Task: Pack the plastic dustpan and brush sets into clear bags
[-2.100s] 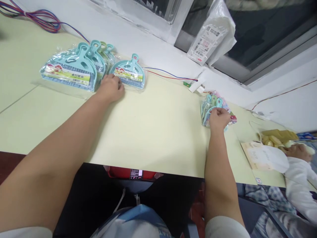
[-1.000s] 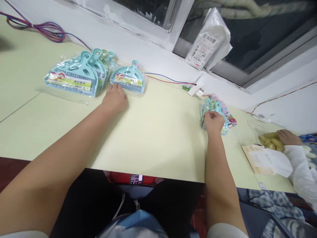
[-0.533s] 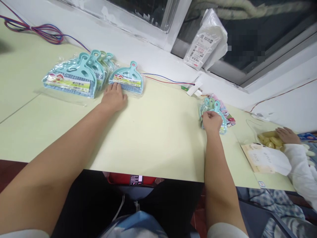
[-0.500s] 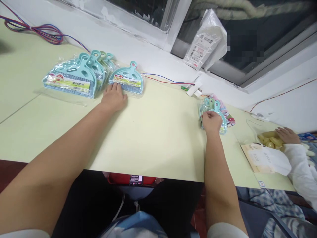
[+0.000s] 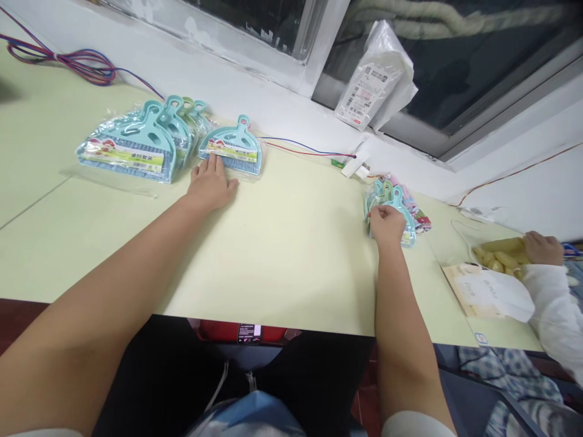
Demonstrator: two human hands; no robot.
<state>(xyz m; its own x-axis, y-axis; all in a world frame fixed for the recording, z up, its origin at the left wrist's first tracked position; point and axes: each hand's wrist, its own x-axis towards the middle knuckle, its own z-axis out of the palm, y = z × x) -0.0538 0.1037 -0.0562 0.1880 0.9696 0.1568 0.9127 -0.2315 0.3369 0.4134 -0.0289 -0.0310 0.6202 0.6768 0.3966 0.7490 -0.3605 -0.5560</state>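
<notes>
My left hand [image 5: 212, 183] lies flat with its fingers stretched out, the fingertips at the lower edge of a bagged blue dustpan and brush set [image 5: 234, 145]. Left of it leans a stack of similar bagged dustpan sets [image 5: 130, 142], blue with a green one among them. Far to the right, my right hand [image 5: 387, 226] is closed in a pinch at the front of another small pile. A blue bagged dustpan set [image 5: 401, 203] there seems to be between its fingers, though the fingertips are partly hidden. Colourful patterned cloth [image 5: 416, 212] lies behind that pile.
A coil of red and blue wire [image 5: 86, 64] lies at the back left. A plastic-wrapped box [image 5: 371, 85] leans by the window. To the right, a co-worker's hand [image 5: 543, 249] touches yellow items [image 5: 496, 258] beside a printed paper bag [image 5: 487, 291]. A phone [image 5: 249, 334] lies below the table edge.
The co-worker's hand has moved slightly right and its fingers have curled. My hands stay in nearly the same places, with the view shifted slightly.
</notes>
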